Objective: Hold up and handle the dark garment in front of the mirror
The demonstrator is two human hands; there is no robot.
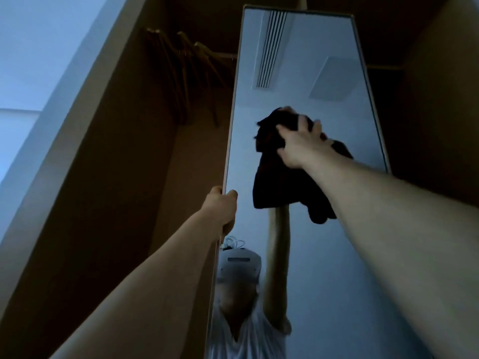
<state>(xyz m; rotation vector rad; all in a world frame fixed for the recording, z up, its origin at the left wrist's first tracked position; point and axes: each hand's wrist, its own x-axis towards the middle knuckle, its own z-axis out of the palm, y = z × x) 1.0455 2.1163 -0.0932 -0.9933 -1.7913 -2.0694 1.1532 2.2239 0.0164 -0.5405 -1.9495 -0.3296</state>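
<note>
1. The wooden hangers (pixel 186 73) hang on a rail in the open wardrobe (pixel 108 151), left of the mirror.
2. The left hand (pixel 220 211) grips the left edge of the mirror (pixel 324 60), fingers curled round its thin frame (the glass is probably rigid and fragile, so the frame seems the safest hold).
3. The right hand (pixel 298 146) presses a dark cloth (pixel 280 185) against the glass near the right edge, fingers spread; the cloth hangs limp, so it looks soft and light.
</note>
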